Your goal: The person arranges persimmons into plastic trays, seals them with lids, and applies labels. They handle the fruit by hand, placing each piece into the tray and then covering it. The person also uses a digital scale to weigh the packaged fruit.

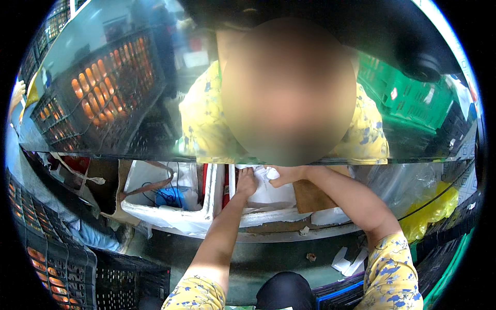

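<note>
My right hand (286, 175) is pinched on a crumpled white paper (272, 173) that bears some print. My left hand (247, 183) rests flat, palm down, with its fingertips near the far edge of a white sheet (273, 195). The sheet lies inside a white foam box (267, 218) with chipped rims. A piece of brown cardboard (316, 195) stands in the same box, under my right forearm. Both hands are below the edge of a glossy, reflective tabletop (162, 143), which mirrors my patterned yellow top.
Left of my hands, a second foam box (166, 217) holds a blue-and-white package (169, 197) and dark cords. Clear plastic and a yellow bag (430, 213) lie at the right. Black crates (62, 267) with orange produce stand at the lower left. White scraps (348, 262) litter the floor.
</note>
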`<state>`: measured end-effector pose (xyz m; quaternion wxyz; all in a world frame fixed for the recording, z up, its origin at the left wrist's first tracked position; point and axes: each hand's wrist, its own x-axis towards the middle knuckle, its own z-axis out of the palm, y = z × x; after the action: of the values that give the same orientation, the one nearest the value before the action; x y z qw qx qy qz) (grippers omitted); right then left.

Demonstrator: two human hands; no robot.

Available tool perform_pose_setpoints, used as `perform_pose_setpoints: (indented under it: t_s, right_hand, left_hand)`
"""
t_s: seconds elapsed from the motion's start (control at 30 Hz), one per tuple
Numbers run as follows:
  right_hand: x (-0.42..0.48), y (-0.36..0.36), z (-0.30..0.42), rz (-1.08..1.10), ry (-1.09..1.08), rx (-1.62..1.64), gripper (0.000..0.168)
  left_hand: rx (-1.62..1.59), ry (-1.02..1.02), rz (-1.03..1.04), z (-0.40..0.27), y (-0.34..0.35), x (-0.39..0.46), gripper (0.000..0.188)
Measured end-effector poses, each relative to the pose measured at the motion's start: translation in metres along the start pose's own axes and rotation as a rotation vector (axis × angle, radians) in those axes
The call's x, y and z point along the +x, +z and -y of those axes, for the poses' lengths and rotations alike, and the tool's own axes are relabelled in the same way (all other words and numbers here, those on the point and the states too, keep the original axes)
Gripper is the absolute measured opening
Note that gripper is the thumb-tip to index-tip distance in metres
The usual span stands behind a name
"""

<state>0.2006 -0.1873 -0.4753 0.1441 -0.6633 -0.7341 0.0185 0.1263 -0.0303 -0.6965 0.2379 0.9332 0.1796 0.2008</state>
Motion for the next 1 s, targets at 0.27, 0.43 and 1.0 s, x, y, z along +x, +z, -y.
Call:
perform_pose_setpoints:
  t_s: [0.27, 0.43, 1.0]
  right_hand:
    - [0.008, -0.01, 0.011, 0.253, 0.115, 0.046, 0.029]
    - [0.002, 0.01, -0.014, 0.248, 0.079, 0.179, 0.028]
    - [0.008, 0.023, -0.017, 0.369, 0.119, 0.208, 0.035]
  left_hand:
    - [-0.425, -0.205, -0.191, 0.015, 0.004, 0.014, 0.046]
    - [-0.052, -0.087, 0.048, 0.008, 0.015, 0.023, 0.04]
    - [0.214, -0.131, 0.048, 0.009, 0.021, 0.02, 0.03]
